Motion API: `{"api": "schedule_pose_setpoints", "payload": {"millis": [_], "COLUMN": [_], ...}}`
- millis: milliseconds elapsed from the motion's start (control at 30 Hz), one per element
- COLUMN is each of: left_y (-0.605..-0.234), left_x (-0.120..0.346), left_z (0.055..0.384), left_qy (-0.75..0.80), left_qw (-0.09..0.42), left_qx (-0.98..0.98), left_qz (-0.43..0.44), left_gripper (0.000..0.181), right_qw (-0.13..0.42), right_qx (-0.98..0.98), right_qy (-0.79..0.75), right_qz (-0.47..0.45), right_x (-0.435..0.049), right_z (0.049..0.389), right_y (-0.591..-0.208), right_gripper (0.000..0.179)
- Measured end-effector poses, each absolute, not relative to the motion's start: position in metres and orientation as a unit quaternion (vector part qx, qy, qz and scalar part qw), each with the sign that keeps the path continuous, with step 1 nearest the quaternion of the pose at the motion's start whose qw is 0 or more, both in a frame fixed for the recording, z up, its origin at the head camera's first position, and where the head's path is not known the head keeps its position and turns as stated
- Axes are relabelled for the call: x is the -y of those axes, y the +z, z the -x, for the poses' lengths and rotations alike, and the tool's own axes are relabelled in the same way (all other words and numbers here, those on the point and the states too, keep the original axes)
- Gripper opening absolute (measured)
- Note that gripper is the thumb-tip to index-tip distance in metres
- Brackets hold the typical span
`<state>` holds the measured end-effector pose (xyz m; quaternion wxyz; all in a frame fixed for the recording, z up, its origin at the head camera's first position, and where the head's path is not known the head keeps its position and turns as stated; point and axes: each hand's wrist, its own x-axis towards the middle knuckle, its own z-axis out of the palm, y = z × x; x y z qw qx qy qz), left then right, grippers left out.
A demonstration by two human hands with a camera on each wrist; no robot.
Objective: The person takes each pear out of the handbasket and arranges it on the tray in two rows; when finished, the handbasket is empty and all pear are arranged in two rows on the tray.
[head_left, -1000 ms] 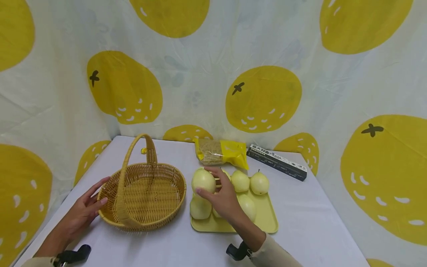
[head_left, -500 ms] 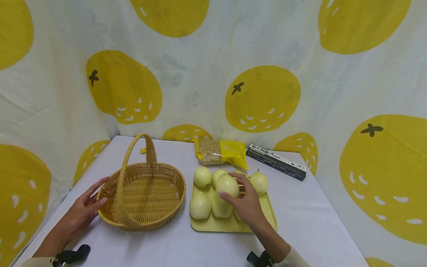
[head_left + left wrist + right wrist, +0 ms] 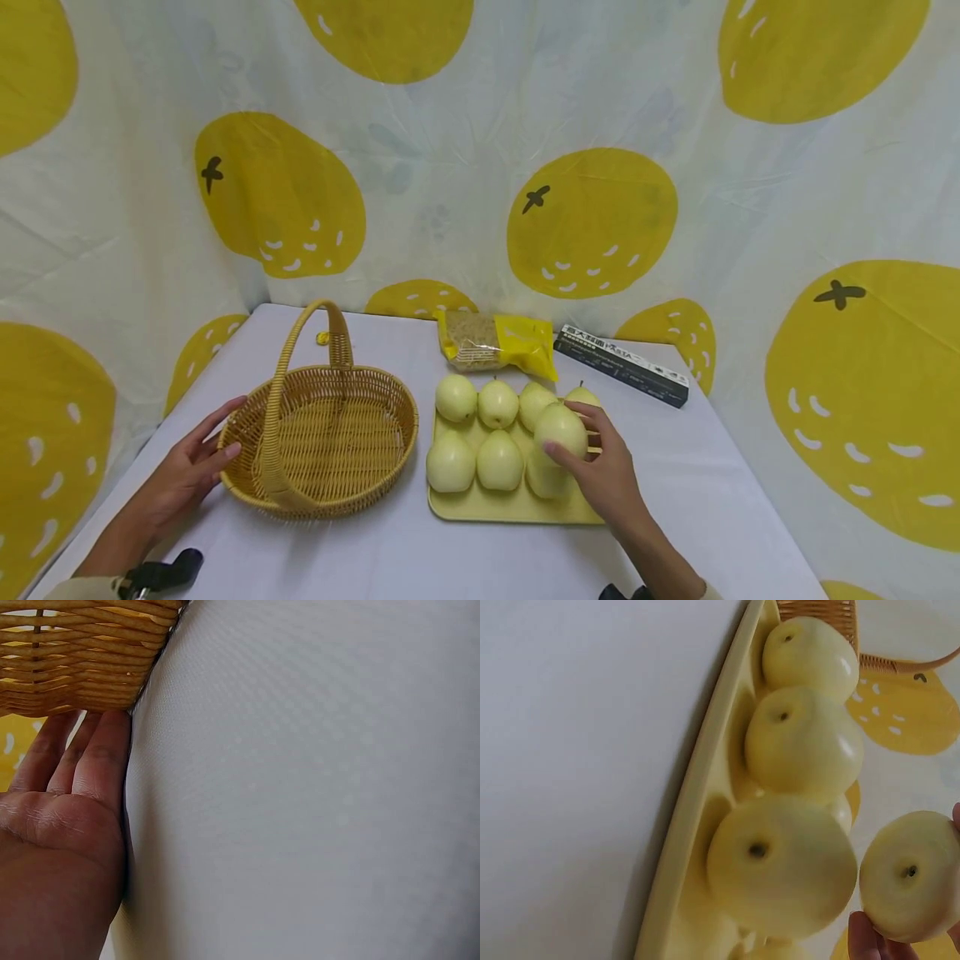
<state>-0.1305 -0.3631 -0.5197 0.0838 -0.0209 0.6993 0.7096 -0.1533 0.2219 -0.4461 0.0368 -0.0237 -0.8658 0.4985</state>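
In the head view a pale yellow-green pear (image 3: 561,432) is held above a light yellow tray (image 3: 517,511) by my right hand (image 3: 611,471). Fingers and thumb grip its sides; the right wrist view shows this held pear (image 3: 910,876) raised beside the others. Several more pears stand in two rows on the tray, such as a front-row pear (image 3: 499,460); the held one partly covers the pears behind and below it. At the left, my left hand (image 3: 183,475) touches the side of a wicker basket (image 3: 337,442), its straight fingers (image 3: 101,761) against the weave.
The basket's tall arched handle (image 3: 276,408) rises over its opening. Behind the tray lie a yellow packet (image 3: 495,342) and a long black box (image 3: 622,365). A small yellow item (image 3: 323,338) lies behind the basket. A fruit-patterned curtain (image 3: 450,167) surrounds the white table.
My right hand has carried the pear rightward over the tray, from above its left side to above its right part. The left hand and basket have stayed in place.
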Motion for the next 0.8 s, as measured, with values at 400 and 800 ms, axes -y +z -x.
{"api": "schedule_pose_setpoints", "payload": {"millis": [400,800], "left_y": [-0.516,-0.519], "left_x": [0.363,0.362], "left_z": [0.133,0.132], "left_qy": [0.702,0.698], "left_qw": [0.099,0.094], "left_qx": [-0.704,-0.709], "left_qz": [0.042,0.041], "left_gripper": [0.08,0.08], "right_qw": [0.044,0.001], "right_qx": [0.872,0.888], "right_qy": [0.483,0.447], "right_qz": [0.066,0.11], "right_x": [-0.252,-0.275], "right_z": [0.147,0.148], "right_y": [-0.445,-0.461], "right_gripper": [0.068,0.075]}}
